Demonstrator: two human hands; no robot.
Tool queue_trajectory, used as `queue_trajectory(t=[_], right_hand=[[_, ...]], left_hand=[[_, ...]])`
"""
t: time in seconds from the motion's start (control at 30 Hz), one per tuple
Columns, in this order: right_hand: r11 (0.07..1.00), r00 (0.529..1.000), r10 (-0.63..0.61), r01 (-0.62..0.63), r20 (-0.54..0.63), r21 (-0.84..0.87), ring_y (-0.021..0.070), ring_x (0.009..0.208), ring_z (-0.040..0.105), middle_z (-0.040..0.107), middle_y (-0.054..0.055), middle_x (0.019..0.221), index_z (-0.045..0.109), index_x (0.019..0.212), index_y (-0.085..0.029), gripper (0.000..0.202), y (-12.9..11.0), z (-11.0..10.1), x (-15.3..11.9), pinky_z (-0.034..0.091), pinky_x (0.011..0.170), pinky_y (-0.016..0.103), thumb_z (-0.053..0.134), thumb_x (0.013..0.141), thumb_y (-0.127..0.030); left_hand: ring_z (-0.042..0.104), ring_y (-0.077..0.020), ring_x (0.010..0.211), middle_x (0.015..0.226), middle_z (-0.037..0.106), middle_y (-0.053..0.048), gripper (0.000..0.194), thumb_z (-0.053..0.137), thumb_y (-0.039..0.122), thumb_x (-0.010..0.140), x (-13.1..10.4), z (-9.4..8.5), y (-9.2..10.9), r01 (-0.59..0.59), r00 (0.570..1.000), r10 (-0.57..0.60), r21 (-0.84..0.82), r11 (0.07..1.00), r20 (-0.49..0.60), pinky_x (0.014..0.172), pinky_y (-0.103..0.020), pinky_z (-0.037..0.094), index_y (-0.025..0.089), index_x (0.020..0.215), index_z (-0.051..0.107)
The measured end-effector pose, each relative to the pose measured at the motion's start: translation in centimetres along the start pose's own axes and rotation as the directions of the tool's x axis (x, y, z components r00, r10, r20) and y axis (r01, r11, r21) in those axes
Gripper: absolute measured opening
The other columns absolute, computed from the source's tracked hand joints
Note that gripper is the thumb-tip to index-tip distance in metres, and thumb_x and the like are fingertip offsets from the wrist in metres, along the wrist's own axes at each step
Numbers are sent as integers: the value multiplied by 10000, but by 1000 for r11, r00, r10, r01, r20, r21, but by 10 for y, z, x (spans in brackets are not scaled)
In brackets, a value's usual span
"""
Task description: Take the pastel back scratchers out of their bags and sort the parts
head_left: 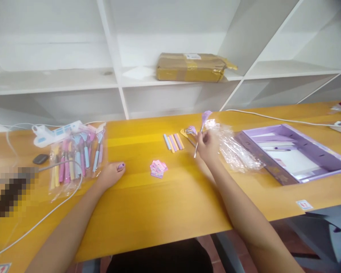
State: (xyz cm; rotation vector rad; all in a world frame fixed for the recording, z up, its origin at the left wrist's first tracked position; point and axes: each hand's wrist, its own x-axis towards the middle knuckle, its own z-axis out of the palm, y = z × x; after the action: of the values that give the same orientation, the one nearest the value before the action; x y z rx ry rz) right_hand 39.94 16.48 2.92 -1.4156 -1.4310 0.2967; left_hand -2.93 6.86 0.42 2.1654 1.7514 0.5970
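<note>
My left hand (112, 175) rests on the table beside the bagged whisks, its fingers closed round a purple handle (121, 166) of which only the end shows. Raised over the table, my right hand (208, 146) pinches the metal rod of a purple whisk (206, 116), which stands nearly upright with no coloured handle on the rod. Just left of that hand lie loose yellow and purple whisk heads (190, 130) on metal rods. A row of blue, orange and purple handles (173, 142) sits close by. Between my hands is a small pile of pink cards (158, 168).
Clear plastic bags (238, 151) lie right of my right hand, against a purple box (275, 172) holding papers and a pen. At left are bagged whisks (73, 159), a power strip (58, 133) and a white cable. A cardboard parcel (191, 67) sits on the shelf.
</note>
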Motion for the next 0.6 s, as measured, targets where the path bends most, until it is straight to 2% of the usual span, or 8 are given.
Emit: queue_trajectory(t=[0.07, 0.17, 0.33, 0.47, 0.6], right_hand=[[972, 997, -24, 40, 76, -231, 160, 621, 452, 526, 3, 690, 408, 812, -243, 321, 11, -1, 4, 382, 644, 298, 539, 1007, -462], [922, 985, 6, 60, 170, -382, 173, 606, 439, 547, 20, 701, 484, 926, -221, 186, 28, 1, 7, 352, 646, 306, 510, 1016, -382], [889, 975, 74, 31, 210, -456, 213, 635, 501, 625, 98, 771, 529, 1148, -125, 277, 46, 7, 10, 352, 662, 327, 495, 1050, -382], [880, 958, 90, 51, 271, -471, 236, 692, 555, 669, 132, 871, 505, 1185, -130, 299, 49, 6, 12, 375, 688, 336, 541, 1036, -386], [866, 964, 49, 90, 262, -492, 238, 721, 582, 690, 141, 937, 494, 1215, -143, 284, 50, 7, 12, 397, 703, 331, 498, 1046, -372]], left_hand=[[223, -132, 566, 623, 204, 42, 348, 469, 338, 891, 0, -1, 0, 26, 1000, -25, -33, 999, 11, 571, -310, 163, 233, 702, 196], [226, -131, 566, 623, 205, 39, 361, 474, 362, 889, 0, -2, 2, 49, 999, -49, -58, 997, 15, 568, -308, 161, 234, 700, 194], [229, -126, 556, 612, 222, 41, 371, 477, 388, 884, 1, -4, 5, 65, 998, -63, -78, 995, 25, 569, -309, 156, 233, 691, 202], [226, -125, 553, 605, 218, 44, 380, 479, 398, 888, 1, -5, 5, 61, 998, -59, -78, 995, 27, 571, -310, 160, 232, 682, 206], [228, -126, 557, 610, 228, 44, 381, 468, 398, 910, 1, -5, 6, 57, 998, -54, -78, 995, 34, 578, -313, 165, 232, 686, 209]])
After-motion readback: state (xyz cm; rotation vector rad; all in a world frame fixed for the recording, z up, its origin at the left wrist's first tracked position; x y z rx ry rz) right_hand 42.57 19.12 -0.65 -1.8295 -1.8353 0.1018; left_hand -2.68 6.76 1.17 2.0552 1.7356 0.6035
